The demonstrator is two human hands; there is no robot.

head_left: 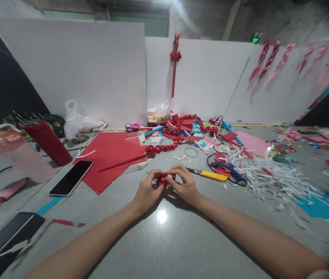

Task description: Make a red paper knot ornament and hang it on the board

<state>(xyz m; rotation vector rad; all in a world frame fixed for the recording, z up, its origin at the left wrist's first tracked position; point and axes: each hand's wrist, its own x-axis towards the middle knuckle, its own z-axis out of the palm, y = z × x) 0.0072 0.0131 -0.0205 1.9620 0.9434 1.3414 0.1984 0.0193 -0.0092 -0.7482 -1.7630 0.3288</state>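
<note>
Between my two hands is a small folded red paper piece (162,180), looped or flower-like; its exact shape is partly hidden by fingers. My left hand (148,190) pinches it from the left with thumb and index finger. From the right, my right hand (185,185) pinches the same piece, fingertips almost touching those of the left. Just right of my right hand lies a yellow-handled utility knife (213,176). Beyond the hands, a red paper chain (166,147) with a rosette and a long strip rests partly on a large red paper sheet (106,151).
A dark blue glue gun (225,166) and a heap of white paper strips (257,166) lie right. Left are a phone (71,178), a red bottle (48,143) and a pink tumbler (21,159). A red paper ornament (175,56) hangs on the white panel (211,77) behind.
</note>
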